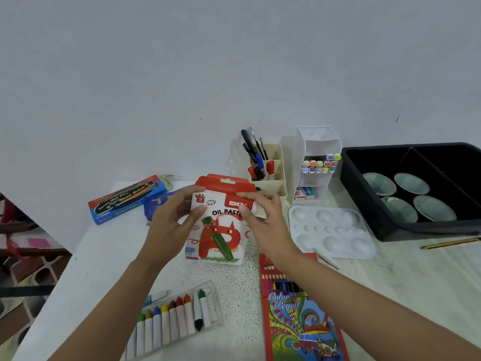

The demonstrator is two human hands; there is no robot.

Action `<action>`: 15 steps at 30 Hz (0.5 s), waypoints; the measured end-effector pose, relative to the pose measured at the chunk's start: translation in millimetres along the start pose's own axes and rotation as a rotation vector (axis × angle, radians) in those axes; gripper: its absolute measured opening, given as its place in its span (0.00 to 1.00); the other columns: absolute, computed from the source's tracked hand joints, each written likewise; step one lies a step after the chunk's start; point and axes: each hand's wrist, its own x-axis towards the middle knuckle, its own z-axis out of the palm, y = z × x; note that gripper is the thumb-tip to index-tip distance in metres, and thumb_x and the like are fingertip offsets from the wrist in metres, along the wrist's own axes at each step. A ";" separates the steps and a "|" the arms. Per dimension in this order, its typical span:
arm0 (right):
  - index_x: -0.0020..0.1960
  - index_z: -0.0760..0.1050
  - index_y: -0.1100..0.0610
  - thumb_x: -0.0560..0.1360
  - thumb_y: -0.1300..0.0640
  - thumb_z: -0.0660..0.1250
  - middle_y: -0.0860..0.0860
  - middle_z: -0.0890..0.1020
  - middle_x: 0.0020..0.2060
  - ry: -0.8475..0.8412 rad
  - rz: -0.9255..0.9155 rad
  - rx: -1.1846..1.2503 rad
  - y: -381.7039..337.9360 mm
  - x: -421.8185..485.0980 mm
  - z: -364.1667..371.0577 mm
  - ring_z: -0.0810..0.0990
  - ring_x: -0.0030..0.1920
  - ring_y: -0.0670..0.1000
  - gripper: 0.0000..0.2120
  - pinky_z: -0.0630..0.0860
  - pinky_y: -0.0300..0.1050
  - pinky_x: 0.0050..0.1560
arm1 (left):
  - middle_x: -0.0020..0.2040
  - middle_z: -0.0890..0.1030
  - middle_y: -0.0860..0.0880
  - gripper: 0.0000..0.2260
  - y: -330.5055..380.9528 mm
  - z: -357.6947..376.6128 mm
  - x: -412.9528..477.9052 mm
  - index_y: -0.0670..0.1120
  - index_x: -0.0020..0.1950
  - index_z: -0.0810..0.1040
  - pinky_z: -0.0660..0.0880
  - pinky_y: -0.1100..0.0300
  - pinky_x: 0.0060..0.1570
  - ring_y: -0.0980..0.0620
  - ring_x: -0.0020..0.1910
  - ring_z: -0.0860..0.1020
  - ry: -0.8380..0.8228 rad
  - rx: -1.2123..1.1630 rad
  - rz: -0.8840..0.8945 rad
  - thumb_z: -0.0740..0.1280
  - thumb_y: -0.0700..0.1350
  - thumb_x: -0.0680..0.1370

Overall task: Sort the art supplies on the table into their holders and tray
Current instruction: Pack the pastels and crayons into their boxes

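The oil pastel box (pixel 221 230) stood at the centre of the frame, held between both hands above the bench (pixel 104 256). Its long axis ran up and down the picture. The red flap end pointed to the top, and the printed front faced the camera. The left hand (pixel 174 220) pinched the upper left corner, with the thumb on the front and the fingers curled behind. The right hand (pixel 263 220) pinched the upper right corner in the same way, its fingers over the flap. Whether the box's lower edge touched the bench could not be told.

The loose pastel tray (pixel 179 316) lay below the box in the lower centre of the frame, just beside the left forearm. Its long axis slanted from lower left to upper right, and the crayon tips pointed up the frame. The flap probably had to open before the tray could slide in, and the left hand was nearer to fetch it.
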 end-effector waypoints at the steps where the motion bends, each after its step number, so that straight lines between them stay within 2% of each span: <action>1: 0.57 0.80 0.48 0.80 0.58 0.68 0.48 0.72 0.61 -0.008 0.023 0.045 -2.6 1.4 -1.7 0.79 0.58 0.38 0.09 0.82 0.38 0.47 | 0.53 0.84 0.59 0.12 2.7 0.7 2.1 0.56 0.59 0.77 0.84 0.48 0.43 0.55 0.53 0.84 -0.008 -0.008 0.003 0.69 0.49 0.76; 3: 0.55 0.81 0.51 0.79 0.61 0.69 0.50 0.79 0.60 -0.019 0.073 0.157 -4.7 2.6 -5.2 0.83 0.57 0.48 0.08 0.83 0.43 0.49 | 0.51 0.85 0.53 0.09 10.0 2.9 6.6 0.52 0.57 0.78 0.84 0.42 0.42 0.50 0.51 0.85 -0.012 -0.029 0.026 0.69 0.47 0.77; 5: 0.55 0.82 0.53 0.78 0.64 0.69 0.49 0.84 0.56 0.027 0.063 0.213 -10.6 -0.1 -9.9 0.85 0.54 0.53 0.09 0.84 0.45 0.47 | 0.47 0.86 0.50 0.06 21.3 7.2 10.8 0.48 0.55 0.78 0.83 0.41 0.42 0.48 0.50 0.86 0.007 -0.036 0.058 0.69 0.45 0.78; 7: 0.55 0.83 0.53 0.77 0.64 0.70 0.47 0.85 0.54 0.078 0.003 0.206 -21.6 -4.5 -18.7 0.85 0.54 0.53 0.10 0.84 0.45 0.46 | 0.47 0.86 0.52 0.05 36.4 13.3 14.0 0.46 0.53 0.78 0.84 0.44 0.41 0.49 0.48 0.86 0.010 -0.078 0.070 0.69 0.43 0.78; 11: 0.53 0.82 0.58 0.75 0.64 0.72 0.52 0.86 0.52 0.102 -0.025 0.194 -41.4 -12.0 -49.6 0.87 0.46 0.53 0.08 0.84 0.44 0.38 | 0.47 0.86 0.51 0.06 58.8 29.3 13.8 0.40 0.50 0.76 0.84 0.49 0.37 0.46 0.46 0.86 -0.044 -0.195 -0.006 0.69 0.41 0.78; 15: 0.48 0.81 0.59 0.73 0.58 0.75 0.50 0.86 0.47 0.125 0.061 -0.036 -24.6 -23.6 -79.1 0.87 0.41 0.53 0.07 0.84 0.55 0.40 | 0.47 0.86 0.50 0.05 49.7 57.0 3.0 0.42 0.49 0.79 0.83 0.52 0.35 0.47 0.43 0.86 -0.117 -0.105 -0.151 0.71 0.43 0.78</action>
